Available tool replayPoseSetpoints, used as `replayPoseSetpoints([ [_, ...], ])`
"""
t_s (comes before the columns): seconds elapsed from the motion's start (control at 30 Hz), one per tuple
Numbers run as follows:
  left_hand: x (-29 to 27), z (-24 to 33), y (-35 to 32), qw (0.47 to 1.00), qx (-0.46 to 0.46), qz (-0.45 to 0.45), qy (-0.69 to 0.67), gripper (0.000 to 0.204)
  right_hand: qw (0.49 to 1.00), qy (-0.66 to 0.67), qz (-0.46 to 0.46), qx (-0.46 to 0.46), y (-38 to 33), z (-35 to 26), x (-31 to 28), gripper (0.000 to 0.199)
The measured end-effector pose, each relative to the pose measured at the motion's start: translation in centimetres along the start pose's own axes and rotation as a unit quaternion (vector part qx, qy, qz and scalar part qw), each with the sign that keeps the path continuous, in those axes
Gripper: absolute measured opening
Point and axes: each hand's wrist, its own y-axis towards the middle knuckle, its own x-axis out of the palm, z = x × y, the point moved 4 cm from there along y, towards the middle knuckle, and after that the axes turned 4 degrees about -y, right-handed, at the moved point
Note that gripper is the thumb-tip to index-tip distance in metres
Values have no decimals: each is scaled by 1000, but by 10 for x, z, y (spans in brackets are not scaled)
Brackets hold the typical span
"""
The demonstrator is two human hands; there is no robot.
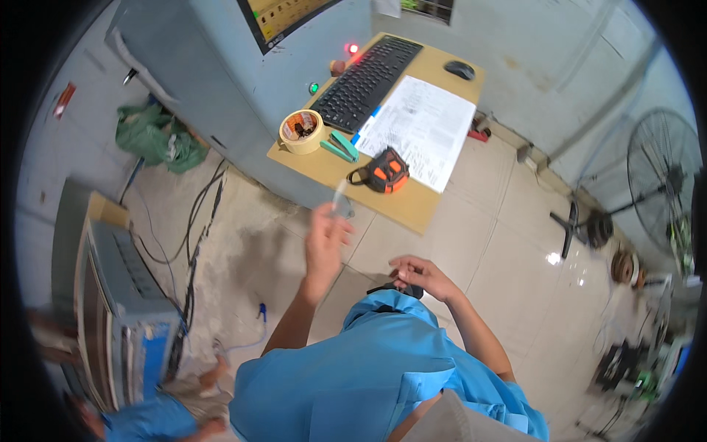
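Note:
My left hand (326,234) is raised in front of me, blurred, with its fingers closed on a small clear thin piece (341,200) just below the wooden shelf (401,211). My right hand (418,275) rests at the collar of my blue shirt, touching a small dark object (407,290) there. On the shelf lie an orange and black tape measure (383,173), a roll of tan tape (301,131), a green stapler (341,146), a sheet of printed paper (421,129), a black keyboard (366,80) and a black mouse (459,70).
A grey machine cabinet (221,66) with a screen (283,16) stands behind the shelf. Cables (193,243) and a green bag (156,136) lie on the tiled floor at left. A floor fan (657,184) stands at right. Another person in blue (158,420) crouches at lower left.

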Motion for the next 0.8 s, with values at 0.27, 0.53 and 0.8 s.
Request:
replayPoseSetpoints([
  [0.27, 25, 10, 75, 850, -60, 253, 458, 17, 992, -88, 10, 93, -41, -38, -174, 38],
  [0.53, 73, 38, 89, 750, -158, 270, 582, 32, 986, -166, -25, -3, 17, -154, -303, 35],
  [0.8, 92, 17, 36, 841, -201, 472, 170, 65, 907, -254, 124, -314, 127, -330, -402, 37],
])
